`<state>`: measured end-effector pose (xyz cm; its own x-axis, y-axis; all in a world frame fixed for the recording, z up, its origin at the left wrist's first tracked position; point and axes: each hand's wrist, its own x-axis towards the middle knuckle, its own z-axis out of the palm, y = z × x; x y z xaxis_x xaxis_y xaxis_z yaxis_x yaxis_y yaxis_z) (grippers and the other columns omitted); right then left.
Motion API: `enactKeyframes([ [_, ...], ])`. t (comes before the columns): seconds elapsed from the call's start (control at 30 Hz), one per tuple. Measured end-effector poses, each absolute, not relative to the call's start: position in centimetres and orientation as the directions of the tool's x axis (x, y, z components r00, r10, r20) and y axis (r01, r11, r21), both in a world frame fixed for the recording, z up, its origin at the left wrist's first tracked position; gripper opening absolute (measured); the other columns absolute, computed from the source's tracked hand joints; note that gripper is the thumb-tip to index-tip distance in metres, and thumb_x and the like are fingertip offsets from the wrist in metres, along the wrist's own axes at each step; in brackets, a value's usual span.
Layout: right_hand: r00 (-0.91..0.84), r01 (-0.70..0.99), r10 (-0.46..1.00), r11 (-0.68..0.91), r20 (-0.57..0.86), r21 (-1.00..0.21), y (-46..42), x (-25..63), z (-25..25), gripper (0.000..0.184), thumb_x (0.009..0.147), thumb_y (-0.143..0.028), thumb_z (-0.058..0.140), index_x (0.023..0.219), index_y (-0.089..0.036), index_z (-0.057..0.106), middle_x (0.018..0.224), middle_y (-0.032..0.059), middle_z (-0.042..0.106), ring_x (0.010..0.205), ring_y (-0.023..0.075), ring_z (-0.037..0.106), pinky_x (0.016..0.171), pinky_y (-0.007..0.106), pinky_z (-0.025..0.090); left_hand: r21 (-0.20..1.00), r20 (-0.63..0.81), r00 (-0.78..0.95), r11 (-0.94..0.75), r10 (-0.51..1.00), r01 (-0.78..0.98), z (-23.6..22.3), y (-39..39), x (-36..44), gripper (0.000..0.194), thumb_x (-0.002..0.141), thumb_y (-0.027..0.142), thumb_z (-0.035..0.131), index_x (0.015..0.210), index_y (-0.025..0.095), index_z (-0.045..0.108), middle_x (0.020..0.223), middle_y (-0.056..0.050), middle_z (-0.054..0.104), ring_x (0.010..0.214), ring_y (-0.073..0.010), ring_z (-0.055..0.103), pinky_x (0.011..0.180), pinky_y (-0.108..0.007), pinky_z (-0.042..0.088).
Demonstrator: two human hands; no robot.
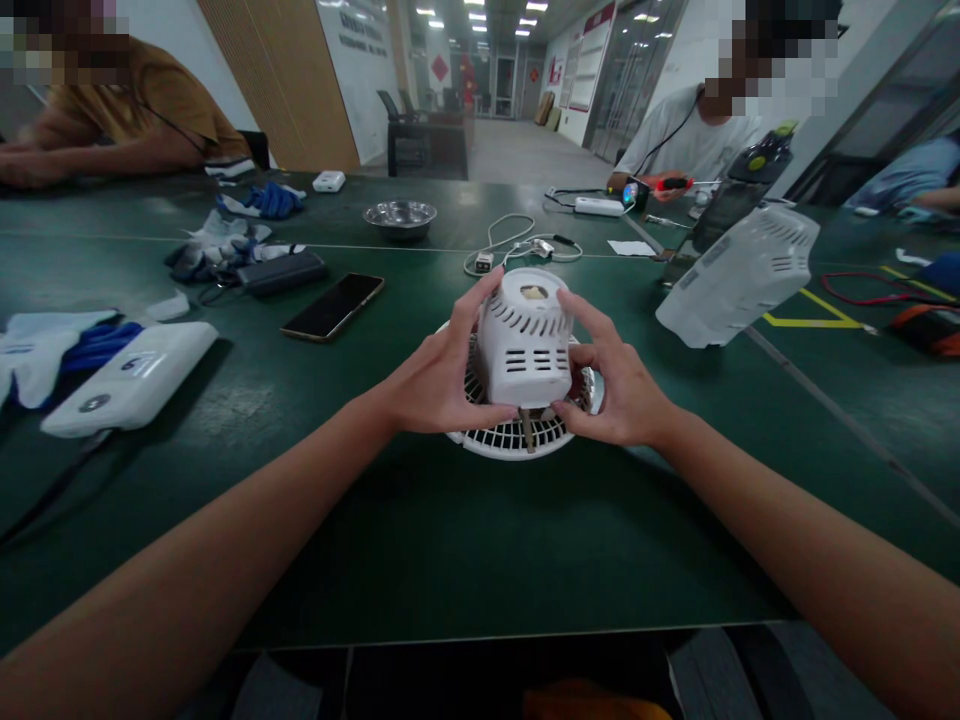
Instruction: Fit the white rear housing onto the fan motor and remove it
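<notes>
- green table (pixel 480 560): flat base for the work
- white grille (pixel 491 443): near middle, lying flat under the housing, prob steadies it
- vented housing (pixel 529 345): btwn both hands, over the grille, can't tell if attached
- L hand (pixel 442 378): fingers part-open, holding left side, thumb low
- R hand (pixel 621 385): same on right, prob for balance tbh

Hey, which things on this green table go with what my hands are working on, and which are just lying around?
In hand:
- white vented housing, held by your left hand and right hand
- round white grille beneath it

Apparently just lying around:
- phone
- metal bowl
- blue glove
- pale vented casing on the right, possibly related
</notes>
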<state>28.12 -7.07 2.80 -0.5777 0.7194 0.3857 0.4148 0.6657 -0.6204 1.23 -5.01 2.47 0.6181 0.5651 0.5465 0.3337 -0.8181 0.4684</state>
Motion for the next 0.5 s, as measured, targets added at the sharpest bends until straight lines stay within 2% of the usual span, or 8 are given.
enactKeyframes([
  [0.13,-0.568,0.410,0.724,0.661,0.391,-0.628,-7.1,28.0,2.8,0.114,0.076,-0.057,0.075,0.163,-0.030,0.007,0.125,0.0103,0.068,0.103,0.0339,0.070,0.075,0.048,0.065,0.425,0.575,0.609,-0.835,0.546,0.348,2.6,-5.1,1.6,0.119,0.072,0.059,0.081,0.159,0.036,0.003,0.164,-0.015,0.029,0.144,-0.0451,0.041,0.111,-0.064,0.044],
  [0.27,-0.561,0.413,0.726,0.662,0.398,-0.625,-7.1,28.0,2.8,0.112,0.075,-0.053,0.077,0.161,-0.030,0.010,0.130,0.0109,0.064,0.101,0.0323,0.070,0.070,0.044,0.065,0.415,0.581,0.613,-0.843,0.535,0.342,2.8,-4.7,1.5,0.110,0.072,0.059,0.079,0.157,0.036,0.012,0.162,-0.013,0.034,0.138,-0.0430,0.048,0.108,-0.061,0.047],
  [0.5,-0.602,0.415,0.720,0.652,0.345,-0.635,-7.1,28.2,3.5,0.102,0.078,-0.048,0.076,0.159,-0.033,0.016,0.120,0.0070,0.068,0.093,0.0275,0.071,0.073,0.044,0.065,0.441,0.555,0.647,-0.844,0.523,0.305,2.9,-4.0,0.8,0.114,0.065,0.065,0.083,0.154,0.038,0.017,0.159,-0.014,0.038,0.136,-0.0434,0.050,0.104,-0.061,0.050],
])
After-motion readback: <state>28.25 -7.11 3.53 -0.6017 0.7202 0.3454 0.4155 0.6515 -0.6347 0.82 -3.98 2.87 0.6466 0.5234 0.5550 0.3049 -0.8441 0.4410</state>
